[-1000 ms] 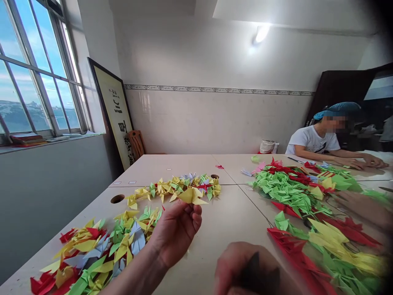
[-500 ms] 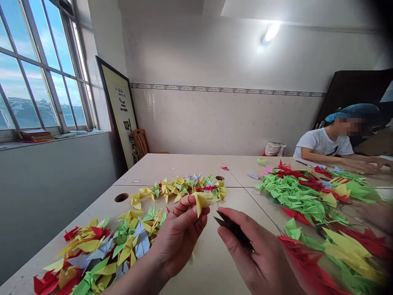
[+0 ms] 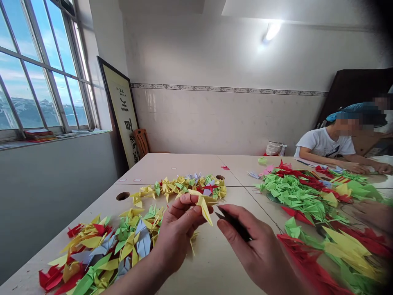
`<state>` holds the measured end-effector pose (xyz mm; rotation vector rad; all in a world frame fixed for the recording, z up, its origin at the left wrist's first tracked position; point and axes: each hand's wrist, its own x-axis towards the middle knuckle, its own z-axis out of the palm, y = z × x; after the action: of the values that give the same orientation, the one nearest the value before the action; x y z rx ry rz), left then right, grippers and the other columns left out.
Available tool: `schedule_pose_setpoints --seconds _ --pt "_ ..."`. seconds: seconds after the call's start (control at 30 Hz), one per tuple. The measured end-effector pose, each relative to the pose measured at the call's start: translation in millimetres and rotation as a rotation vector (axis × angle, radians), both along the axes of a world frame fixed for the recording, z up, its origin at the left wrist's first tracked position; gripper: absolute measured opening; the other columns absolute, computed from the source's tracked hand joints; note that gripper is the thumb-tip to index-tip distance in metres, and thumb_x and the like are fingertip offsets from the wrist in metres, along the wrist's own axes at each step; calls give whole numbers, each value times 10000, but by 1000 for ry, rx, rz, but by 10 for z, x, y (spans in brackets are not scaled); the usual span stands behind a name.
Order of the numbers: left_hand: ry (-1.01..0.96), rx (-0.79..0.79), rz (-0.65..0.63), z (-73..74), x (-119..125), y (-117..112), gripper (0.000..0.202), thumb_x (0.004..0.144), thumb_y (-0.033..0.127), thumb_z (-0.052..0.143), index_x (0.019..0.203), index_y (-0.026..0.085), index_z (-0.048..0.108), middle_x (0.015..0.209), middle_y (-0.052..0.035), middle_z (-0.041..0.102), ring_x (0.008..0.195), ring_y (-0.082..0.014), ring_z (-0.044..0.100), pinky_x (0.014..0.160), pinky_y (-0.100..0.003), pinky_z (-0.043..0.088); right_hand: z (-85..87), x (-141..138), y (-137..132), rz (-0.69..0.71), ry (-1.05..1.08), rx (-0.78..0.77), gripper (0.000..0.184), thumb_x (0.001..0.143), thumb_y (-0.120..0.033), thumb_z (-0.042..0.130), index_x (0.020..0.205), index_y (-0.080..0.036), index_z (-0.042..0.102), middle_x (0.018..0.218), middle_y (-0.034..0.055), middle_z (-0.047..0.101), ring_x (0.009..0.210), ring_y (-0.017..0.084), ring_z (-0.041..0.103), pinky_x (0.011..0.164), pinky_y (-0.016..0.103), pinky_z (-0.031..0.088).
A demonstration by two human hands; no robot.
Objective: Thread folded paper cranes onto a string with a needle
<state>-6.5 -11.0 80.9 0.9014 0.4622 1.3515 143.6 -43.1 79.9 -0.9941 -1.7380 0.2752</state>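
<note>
My left hand (image 3: 182, 225) pinches a yellow origami paper crane (image 3: 203, 205) between thumb and fingers over the table's middle. Just right of it, my right hand (image 3: 251, 241) grips dark pointed tweezers (image 3: 231, 223). Their two tips are slightly apart and point at the crane, with a small gap between. Beneath and left of my left forearm lies a heap of folded paper cranes (image 3: 104, 246) in yellow, green, red and blue. Beyond my hands stretches a row of mostly yellow cranes (image 3: 172, 186).
On the right side lie a pile of green paper cranes (image 3: 291, 190) and red ones (image 3: 310, 262). A co-worker in a white shirt (image 3: 325, 143) sits at the far right. Another person's hand (image 3: 373, 213) is blurred at the right edge. The table (image 3: 184, 166) has round holes.
The yellow crane has turned in my left hand, so a pointed part now slants down to the right. The tweezers stay close beside it, nearly unmoved.
</note>
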Motion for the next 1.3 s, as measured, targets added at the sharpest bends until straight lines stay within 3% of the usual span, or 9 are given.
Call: schedule_pose_setpoints --seconds 0.13,0.23,0.3,0.5,0.73,1.1,1.2,1.3 --pt "281 238 203 -17 -26 47 91 724 185 634 811 195 610 836 6 597 667 -69 551 640 -184 470 19 89 66 -64 146 -110 227 787 -330 560 960 -184 569 683 -4 588 580 116 541 514 185 455" --pt "399 372 280 -91 -40 108 87 725 157 610 798 198 589 857 4 575 698 -76 545 626 -182 462 -12 153 164 -67 202 -206 187 792 -349 547 828 -171 593 593 -27 507 507 92 449 440 172 381" --pt "462 437 315 -153 -49 154 100 727 140 596 806 200 576 850 1 559 721 -85 547 645 -196 464 -31 164 198 -44 209 -230 195 797 -356 538 804 -168 592 595 -27 495 516 91 433 447 174 368" --pt "640 627 421 -211 -60 208 125 738 116 569 828 203 568 800 -3 527 716 -104 544 634 -218 471 -13 40 75 83 28 -244 250 828 -354 497 988 -173 559 745 9 589 608 117 514 538 194 426" --pt "652 574 424 -190 -36 106 134 724 116 600 816 212 580 781 -18 536 744 -138 539 667 -247 472 -54 -54 58 4 -114 -207 221 856 -341 441 875 -172 581 658 -1 582 571 127 508 522 209 418" --pt "553 527 379 -200 -2 33 133 697 110 630 782 204 587 768 -18 556 712 -134 529 660 -235 444 -87 -26 66 18 -141 -164 235 871 -322 415 779 -178 577 645 -5 563 567 122 500 527 201 410" --pt "494 510 376 -184 5 34 293 700 92 621 943 231 535 859 -20 556 753 -129 539 692 -236 453 -98 -12 73 21 -138 -168 235 870 -315 414 797 -174 587 649 0 570 569 122 499 531 202 416" --pt "455 506 406 -164 -12 59 540 703 78 611 1154 275 388 967 -32 530 820 -130 538 736 -246 454 -76 -3 78 61 -100 -221 218 847 -329 453 843 -164 596 688 12 600 595 124 527 549 197 439"
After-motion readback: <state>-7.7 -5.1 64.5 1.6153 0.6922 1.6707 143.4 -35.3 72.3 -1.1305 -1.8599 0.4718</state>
